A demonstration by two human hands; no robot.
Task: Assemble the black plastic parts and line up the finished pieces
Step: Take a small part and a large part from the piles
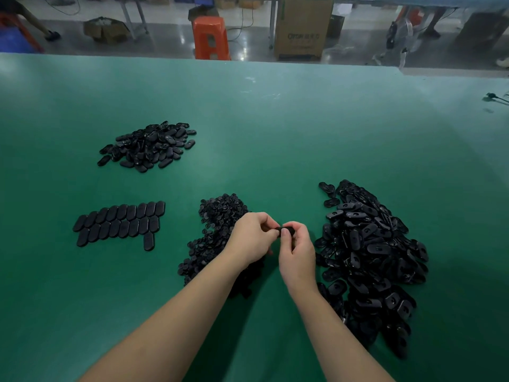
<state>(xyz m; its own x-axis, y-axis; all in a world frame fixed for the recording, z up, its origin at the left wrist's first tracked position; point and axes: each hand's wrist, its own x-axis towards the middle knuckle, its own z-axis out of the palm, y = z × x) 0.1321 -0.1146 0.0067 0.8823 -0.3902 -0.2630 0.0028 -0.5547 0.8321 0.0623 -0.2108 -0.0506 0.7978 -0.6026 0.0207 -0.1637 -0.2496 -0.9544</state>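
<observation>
A small black plastic part (283,231) sits between both hands above the green table (275,119), pinched by the curled fingers (289,238) of the right hand (298,255) and met from the left by the bent fingertips of the left hand (252,238). Behind the left hand lies a heap of small round pieces (217,216); right, a large pile of oval shells (369,257); left, neat rows of finished pieces (121,221); farther back, another pile (150,146).
</observation>
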